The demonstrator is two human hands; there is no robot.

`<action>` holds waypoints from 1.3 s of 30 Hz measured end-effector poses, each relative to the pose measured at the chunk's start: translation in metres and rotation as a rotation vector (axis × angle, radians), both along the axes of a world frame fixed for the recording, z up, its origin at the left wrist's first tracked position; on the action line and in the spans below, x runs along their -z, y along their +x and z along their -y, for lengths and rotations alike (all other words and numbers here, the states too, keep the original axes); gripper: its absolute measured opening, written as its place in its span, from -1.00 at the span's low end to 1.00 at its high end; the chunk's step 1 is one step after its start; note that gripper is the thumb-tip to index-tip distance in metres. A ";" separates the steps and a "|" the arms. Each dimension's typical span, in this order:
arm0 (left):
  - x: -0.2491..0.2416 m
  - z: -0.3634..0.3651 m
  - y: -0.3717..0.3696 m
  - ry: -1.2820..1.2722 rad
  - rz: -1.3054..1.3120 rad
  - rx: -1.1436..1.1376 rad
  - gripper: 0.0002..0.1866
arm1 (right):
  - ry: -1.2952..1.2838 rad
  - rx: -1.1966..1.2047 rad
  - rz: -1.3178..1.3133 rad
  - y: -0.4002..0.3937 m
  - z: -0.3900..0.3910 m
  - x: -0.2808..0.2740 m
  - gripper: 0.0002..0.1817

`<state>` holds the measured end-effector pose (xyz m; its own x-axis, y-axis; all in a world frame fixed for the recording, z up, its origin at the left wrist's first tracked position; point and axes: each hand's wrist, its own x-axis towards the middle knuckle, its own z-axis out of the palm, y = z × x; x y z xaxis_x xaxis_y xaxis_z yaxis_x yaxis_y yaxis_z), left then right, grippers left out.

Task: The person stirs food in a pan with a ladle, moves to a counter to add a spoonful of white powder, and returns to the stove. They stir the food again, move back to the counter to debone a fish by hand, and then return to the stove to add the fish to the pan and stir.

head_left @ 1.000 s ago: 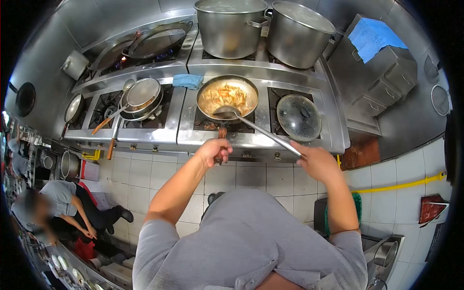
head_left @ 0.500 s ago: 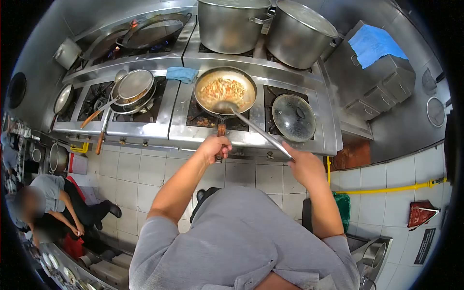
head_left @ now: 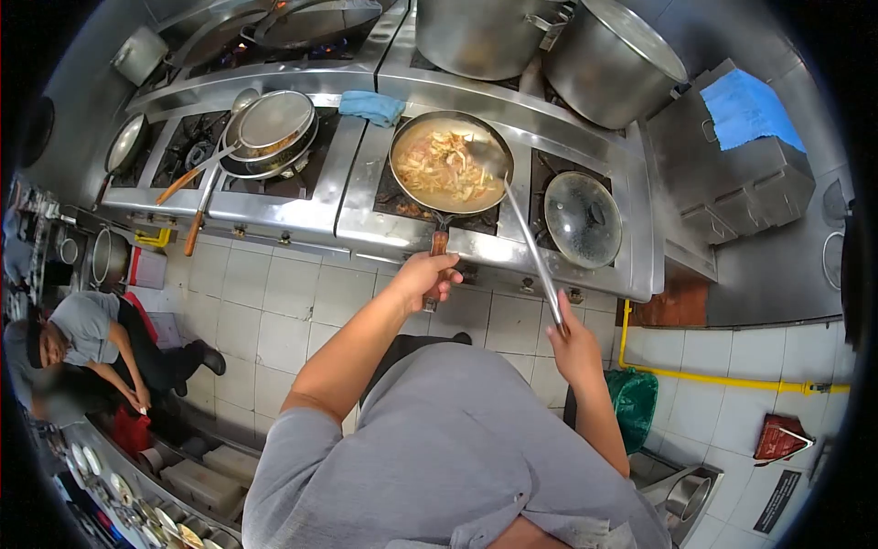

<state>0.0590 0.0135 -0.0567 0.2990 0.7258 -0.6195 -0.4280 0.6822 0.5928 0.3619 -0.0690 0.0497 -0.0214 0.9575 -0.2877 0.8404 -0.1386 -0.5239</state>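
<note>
A frying pan [head_left: 402, 183] of sliced, pale and orange food [head_left: 444, 165] in a light sauce sits on the front burner. My left hand [head_left: 424, 279] is curled loosely around the pan's wooden handle, some fingers a little apart. My right hand [head_left: 574, 346] grips the end of a long metal ladle [head_left: 533, 247]. The ladle's bowl, blurred by motion, is at the right side inside the pan, among the food. A glass lid [head_left: 583, 220] lies on the burner to the right of the pan. A folded blue cloth [head_left: 372, 107] lies behind the pan, to its left.
Two large stockpots [head_left: 480, 41] stand behind the pan. To the left, a strainer [head_left: 274, 119] rests over another pan. A wok [head_left: 315, 23] sits over flame at the back left. A yellow pipe [head_left: 722, 377] runs along the right wall. Another person [head_left: 101, 339] is low at the left.
The ladle bowl has moved from the pan's near edge to its right side, stirring the food. My right hand has lowered. My left hand's fingers look looser. The view has shifted and tilted.
</note>
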 end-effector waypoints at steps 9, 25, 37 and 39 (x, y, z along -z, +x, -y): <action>-0.006 -0.007 -0.031 -0.024 -0.088 0.136 -0.70 | 0.086 -0.251 0.088 -0.047 -0.114 0.084 -0.25; -0.022 0.064 0.009 -0.046 -0.092 0.072 -0.85 | -0.075 -0.433 0.081 0.087 -0.037 -0.132 -0.42; -0.007 0.043 0.037 -0.011 -0.081 0.061 -0.91 | 0.160 -0.142 0.136 0.064 0.004 0.019 -0.39; -0.009 0.017 0.032 0.048 -0.096 0.086 -0.89 | 0.141 -0.076 -0.136 0.065 0.014 0.019 -0.37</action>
<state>0.0914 -0.0037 -0.0478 0.3023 0.7297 -0.6134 -0.3093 0.6837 0.6609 0.4271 -0.0826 0.0303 -0.1246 0.9821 -0.1409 0.7661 0.0050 -0.6427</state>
